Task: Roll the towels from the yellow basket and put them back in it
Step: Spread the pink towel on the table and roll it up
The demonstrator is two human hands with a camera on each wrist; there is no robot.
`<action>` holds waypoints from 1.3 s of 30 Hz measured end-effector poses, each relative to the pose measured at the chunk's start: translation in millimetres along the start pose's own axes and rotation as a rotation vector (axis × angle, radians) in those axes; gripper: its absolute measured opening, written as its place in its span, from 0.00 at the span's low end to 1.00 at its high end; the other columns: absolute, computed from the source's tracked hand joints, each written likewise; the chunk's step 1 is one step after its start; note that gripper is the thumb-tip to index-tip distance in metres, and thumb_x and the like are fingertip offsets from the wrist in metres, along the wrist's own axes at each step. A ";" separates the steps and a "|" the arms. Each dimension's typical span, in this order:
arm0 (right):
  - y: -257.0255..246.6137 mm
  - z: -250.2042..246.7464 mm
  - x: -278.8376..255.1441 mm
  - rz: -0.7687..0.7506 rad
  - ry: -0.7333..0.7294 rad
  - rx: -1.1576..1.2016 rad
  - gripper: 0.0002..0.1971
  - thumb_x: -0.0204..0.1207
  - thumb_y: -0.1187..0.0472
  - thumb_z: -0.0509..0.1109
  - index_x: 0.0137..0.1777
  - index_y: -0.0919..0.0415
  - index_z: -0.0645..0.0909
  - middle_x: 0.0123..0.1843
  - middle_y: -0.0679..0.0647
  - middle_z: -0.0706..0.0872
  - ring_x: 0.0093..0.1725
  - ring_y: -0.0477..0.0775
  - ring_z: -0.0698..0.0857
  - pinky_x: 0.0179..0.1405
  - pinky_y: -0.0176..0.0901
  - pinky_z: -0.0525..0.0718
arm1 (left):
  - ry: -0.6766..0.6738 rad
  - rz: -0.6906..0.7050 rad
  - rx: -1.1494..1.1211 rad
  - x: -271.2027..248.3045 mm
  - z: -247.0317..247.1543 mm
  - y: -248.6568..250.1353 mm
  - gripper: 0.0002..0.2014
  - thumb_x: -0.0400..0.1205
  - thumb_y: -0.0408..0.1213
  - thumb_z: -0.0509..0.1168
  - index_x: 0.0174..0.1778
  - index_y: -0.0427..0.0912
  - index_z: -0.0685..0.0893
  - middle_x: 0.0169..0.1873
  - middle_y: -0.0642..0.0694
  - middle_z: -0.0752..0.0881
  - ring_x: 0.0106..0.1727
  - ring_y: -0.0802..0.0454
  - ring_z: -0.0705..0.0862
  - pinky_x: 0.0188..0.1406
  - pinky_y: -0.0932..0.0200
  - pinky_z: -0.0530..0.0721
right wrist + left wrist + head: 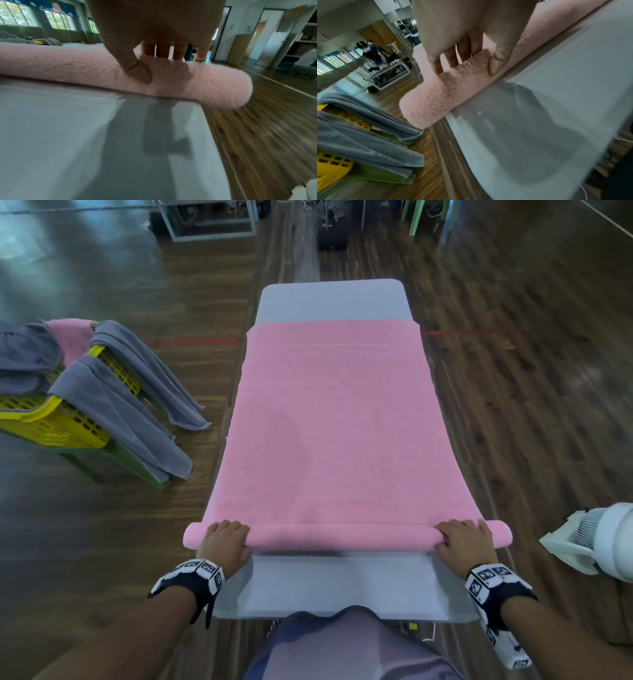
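A pink towel (337, 422) lies spread along a narrow grey table (335, 583), its near end wound into a thin roll (342, 537). My left hand (226, 541) grips the roll (436, 97) close to its left end, fingers curled over the top and thumb (498, 63) behind. Near the roll's (197, 82) right end my right hand (462, 542) holds it the same way, thumb (139, 70) pressed into the near side. The yellow basket (54, 419) stands on the floor to the left, with grey towels (120, 405) and a pink one (70, 335) draped over its rim.
The basket sits on a green stool (113, 460). A white fan (603, 539) stands at the table's near right. Wooden floor surrounds the table. Shelving and green frame legs (418, 217) are at the far end of the room; a person (373, 55) stands far off.
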State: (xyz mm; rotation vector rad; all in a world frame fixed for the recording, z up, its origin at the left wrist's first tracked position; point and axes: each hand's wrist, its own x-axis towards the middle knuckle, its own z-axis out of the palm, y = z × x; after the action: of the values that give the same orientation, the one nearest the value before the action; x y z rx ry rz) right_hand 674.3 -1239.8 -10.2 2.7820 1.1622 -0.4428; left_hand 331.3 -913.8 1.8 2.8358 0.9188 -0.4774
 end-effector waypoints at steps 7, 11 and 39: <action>-1.4 -12.3 2.7 -0.009 -0.034 0.108 0.26 0.80 0.48 0.64 0.78 0.47 0.68 0.76 0.45 0.73 0.77 0.50 0.69 0.79 0.64 0.54 | 0.105 -0.015 -0.090 7.6 -1.8 -3.0 0.25 0.81 0.44 0.65 0.72 0.36 0.75 0.66 0.40 0.81 0.68 0.39 0.78 0.72 0.39 0.70; 3.4 3.8 -16.2 -0.003 -0.024 0.105 0.23 0.70 0.53 0.72 0.68 0.47 0.80 0.66 0.46 0.84 0.67 0.54 0.78 0.74 0.63 0.64 | 0.068 0.000 -0.113 -11.8 3.2 5.7 0.17 0.64 0.35 0.76 0.48 0.42 0.85 0.42 0.47 0.87 0.45 0.43 0.85 0.54 0.44 0.83; 9.6 -2.6 -17.9 -0.001 -0.137 0.084 0.20 0.75 0.51 0.63 0.68 0.41 0.75 0.66 0.42 0.80 0.69 0.49 0.73 0.77 0.65 0.55 | 0.126 -0.055 -0.184 -39.5 14.0 12.5 0.21 0.69 0.48 0.54 0.47 0.43 0.86 0.42 0.47 0.88 0.45 0.42 0.85 0.55 0.46 0.77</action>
State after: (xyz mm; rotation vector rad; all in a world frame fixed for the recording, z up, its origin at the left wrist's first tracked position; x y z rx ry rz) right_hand 669.8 -1258.2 -2.6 2.7695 1.1394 -0.6866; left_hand 304.8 -948.6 2.0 2.7044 1.0084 -0.2089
